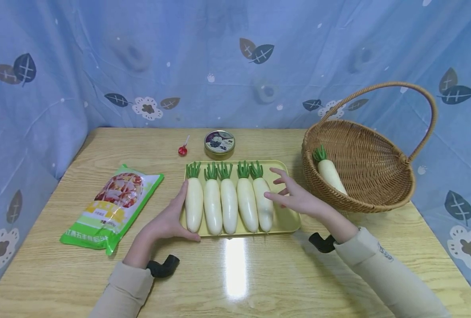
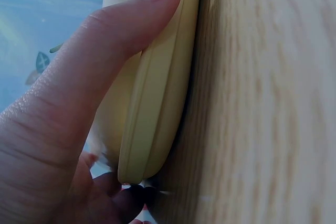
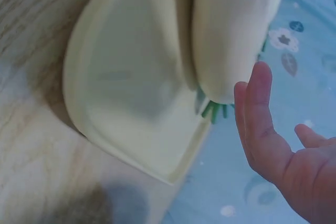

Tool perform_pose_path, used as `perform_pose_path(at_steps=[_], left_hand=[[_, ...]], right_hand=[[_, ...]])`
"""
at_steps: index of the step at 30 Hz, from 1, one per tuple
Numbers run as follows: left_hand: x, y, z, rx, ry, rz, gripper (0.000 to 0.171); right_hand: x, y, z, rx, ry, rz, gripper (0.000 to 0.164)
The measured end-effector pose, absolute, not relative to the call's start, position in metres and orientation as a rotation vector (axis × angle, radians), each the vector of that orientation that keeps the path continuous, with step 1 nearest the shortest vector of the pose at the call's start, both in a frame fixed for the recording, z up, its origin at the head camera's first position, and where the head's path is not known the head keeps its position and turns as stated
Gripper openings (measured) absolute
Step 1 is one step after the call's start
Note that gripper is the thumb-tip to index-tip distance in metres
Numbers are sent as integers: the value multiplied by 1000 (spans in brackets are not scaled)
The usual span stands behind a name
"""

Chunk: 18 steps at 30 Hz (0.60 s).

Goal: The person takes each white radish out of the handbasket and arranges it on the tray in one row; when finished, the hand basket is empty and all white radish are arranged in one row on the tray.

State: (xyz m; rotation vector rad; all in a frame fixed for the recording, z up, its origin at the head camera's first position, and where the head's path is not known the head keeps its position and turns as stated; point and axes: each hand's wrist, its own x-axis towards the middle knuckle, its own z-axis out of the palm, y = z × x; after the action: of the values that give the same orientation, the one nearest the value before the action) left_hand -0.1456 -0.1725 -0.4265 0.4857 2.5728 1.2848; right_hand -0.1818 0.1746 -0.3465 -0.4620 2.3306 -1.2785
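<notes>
Several white radishes (image 1: 229,205) with cut green tops lie side by side on a pale yellow tray (image 1: 288,223). My left hand (image 1: 167,223) grips the tray's left front corner. In the left wrist view its thumb presses on the tray rim (image 2: 152,108), and its fingers reach round the tray's side. Over the tray's right part, my right hand (image 1: 296,196) is held with fingers spread, beside the rightmost radish (image 1: 264,205). The right wrist view shows nothing in its grasp, its fingertips near that radish's (image 3: 231,35) green-topped end.
At the right stands a tilted wicker basket (image 1: 362,163) with a tall handle, one white radish (image 1: 331,176) inside. A green-edged food bag (image 1: 114,205) lies at left. Behind the tray are a round tin (image 1: 219,143) and a red lollipop (image 1: 182,150). A blue curtain closes off the back.
</notes>
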Motion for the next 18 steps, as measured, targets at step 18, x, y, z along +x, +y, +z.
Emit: perform_pose_path(at_steps=[18], left_hand=[[-145, -172, -424, 491, 2574, 1279, 148]], right_hand=[[-177, 194, -316, -554, 2416, -1315, 67]])
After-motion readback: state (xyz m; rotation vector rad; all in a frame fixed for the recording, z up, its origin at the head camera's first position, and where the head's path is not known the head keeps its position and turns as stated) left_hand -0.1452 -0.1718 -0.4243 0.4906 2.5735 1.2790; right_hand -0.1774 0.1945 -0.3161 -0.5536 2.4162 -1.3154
